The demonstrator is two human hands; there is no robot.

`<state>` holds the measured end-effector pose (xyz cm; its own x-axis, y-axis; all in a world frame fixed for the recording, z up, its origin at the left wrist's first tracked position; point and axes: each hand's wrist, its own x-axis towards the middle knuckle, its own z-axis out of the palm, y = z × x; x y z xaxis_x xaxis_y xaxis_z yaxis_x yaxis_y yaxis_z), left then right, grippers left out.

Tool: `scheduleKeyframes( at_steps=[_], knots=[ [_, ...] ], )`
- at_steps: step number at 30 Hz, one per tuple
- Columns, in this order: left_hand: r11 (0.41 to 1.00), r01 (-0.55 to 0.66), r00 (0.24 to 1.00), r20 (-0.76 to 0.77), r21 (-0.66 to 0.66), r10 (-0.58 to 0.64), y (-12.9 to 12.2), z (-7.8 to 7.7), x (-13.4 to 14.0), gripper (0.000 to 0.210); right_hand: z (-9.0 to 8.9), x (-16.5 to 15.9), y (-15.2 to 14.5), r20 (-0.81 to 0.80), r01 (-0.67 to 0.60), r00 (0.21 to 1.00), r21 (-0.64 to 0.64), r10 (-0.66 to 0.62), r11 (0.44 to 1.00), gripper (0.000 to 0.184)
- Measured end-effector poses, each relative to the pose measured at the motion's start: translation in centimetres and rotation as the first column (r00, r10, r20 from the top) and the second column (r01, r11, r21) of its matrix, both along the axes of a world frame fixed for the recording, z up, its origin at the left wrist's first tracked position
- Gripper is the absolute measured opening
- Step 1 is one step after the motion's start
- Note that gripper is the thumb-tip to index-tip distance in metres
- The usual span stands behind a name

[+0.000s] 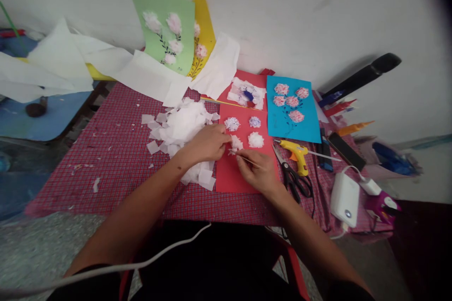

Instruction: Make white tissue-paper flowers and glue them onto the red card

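A red card [240,176] lies on the table with several fluffy paper flowers on it. My left hand [212,143] reaches in from the left, its bent fingers close together at the edge of the lower-left white flower [236,143]. Whatever its fingertips hold is too small to make out. My right hand [259,169] is closed on a thin stick [251,161], whose tip points at the lower edge of that flower. A white flower [255,139] sits to its right, and two purple-speckled flowers [232,124] are above. Beside my left hand lies a pile of white tissue squares [183,122].
Right of the card are black scissors [296,183], a yellow glue gun [294,153] and a white power bank [345,199]. Behind stand a blue flower card [307,127] and a green one [158,0]. A purple-stained tissue [259,96] lies behind the red card.
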<state>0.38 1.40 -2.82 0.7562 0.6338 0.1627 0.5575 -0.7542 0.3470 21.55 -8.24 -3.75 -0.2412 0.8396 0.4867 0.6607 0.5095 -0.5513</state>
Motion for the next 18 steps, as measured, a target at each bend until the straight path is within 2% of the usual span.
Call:
scheduleKeyframes(
  at_steps=[4, 9, 18],
  knots=[
    [1.000, -0.005, 1.000, 0.001, -0.008, 0.005, 0.1, -0.1, 0.0, 0.024, -0.6, -0.3, 0.3, 0.116, -0.031, 0.993, 0.029, 0.027, 0.999, 0.023],
    [1.000, -0.004, 1.000, -0.005, -0.026, 0.004, 0.0, 0.1, 0.1, 0.024, -0.7, -0.7, 0.9, 0.270, -0.032, 0.963, 0.102, 0.004, 0.994, 0.027],
    [0.999, -0.019, 1.000, 0.005, -0.027, 0.019, 0.0, -0.1, 0.2, 0.025, -1.3, -0.8, 1.5, 0.235, 0.047, 0.970, 0.060, -0.060, 0.997, 0.025]
  ],
)
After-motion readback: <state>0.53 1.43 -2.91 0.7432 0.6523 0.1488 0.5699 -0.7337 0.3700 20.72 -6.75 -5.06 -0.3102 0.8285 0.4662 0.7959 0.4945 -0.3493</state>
